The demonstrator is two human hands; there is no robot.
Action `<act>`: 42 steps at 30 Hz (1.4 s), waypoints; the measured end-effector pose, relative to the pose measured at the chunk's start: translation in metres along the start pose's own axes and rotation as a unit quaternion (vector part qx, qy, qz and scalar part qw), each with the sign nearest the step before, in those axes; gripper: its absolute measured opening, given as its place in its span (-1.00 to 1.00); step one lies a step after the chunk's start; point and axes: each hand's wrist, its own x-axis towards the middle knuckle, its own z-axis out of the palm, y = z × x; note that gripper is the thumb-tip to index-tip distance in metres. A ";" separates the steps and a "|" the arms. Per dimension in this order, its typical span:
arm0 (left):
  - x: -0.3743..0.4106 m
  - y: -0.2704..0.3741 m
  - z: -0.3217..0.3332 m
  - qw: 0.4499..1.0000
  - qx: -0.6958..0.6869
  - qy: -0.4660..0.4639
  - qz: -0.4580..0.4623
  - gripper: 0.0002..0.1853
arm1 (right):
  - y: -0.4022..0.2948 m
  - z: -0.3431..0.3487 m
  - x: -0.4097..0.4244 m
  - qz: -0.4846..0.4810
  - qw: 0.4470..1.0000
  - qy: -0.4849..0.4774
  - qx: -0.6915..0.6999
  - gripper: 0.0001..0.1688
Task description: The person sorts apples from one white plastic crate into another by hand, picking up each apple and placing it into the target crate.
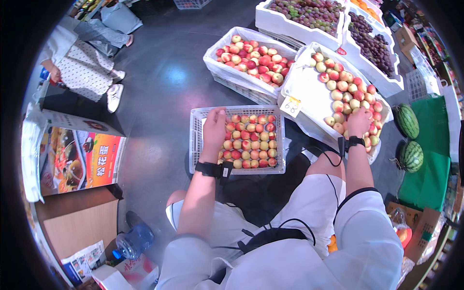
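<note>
My left hand [214, 131] is over the left side of a pale plastic crate [237, 171] with slotted walls. Nectarines [245, 135] lie in neat rows on its floor. The left fingertips are beside the upper rows, and whether they grip a fruit is hidden. To the right, my right hand [359, 122] reaches down among loose nectarines [342, 86] in a crate lined with white sheeting [308, 93]. Its fingers touch the fruit, but I cannot tell if one is held. That crate's left part shows bare lining, and a handwritten price card [290, 106] sits on its near left corner.
Behind stands another lined crate of nectarines [253, 59]. White foam boxes hold grapes [373, 45] at the back right. Two watermelons [407, 121] rest near green cloth [429, 156]. A person in a dotted skirt [85, 69] stands left, above a printed carton [83, 156]. A water jug [136, 240] lies lower left.
</note>
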 end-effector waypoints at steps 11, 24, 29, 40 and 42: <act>-0.049 0.051 0.020 0.999 -0.008 0.025 -0.029 -0.75 | -0.060 -0.041 -0.020 -0.048 0.848 -0.059 0.525 -0.52; -0.092 0.121 0.041 0.983 -0.180 -0.010 -0.030 -0.72 | -0.112 0.034 -0.097 -0.137 0.743 -0.124 0.643 -0.55; -0.095 0.148 0.056 0.979 -0.198 -0.036 -0.026 -0.67 | -0.111 0.037 -0.088 -0.122 0.746 -0.146 0.638 -0.57; -0.100 0.131 0.003 0.968 -0.236 -0.044 -0.077 -0.68 | -0.115 0.060 -0.087 -0.067 0.688 -0.200 0.694 -0.60; -0.110 0.135 0.002 0.966 -0.236 -0.065 -0.084 -0.69 | -0.109 0.059 -0.088 0.000 0.643 -0.270 0.717 -0.58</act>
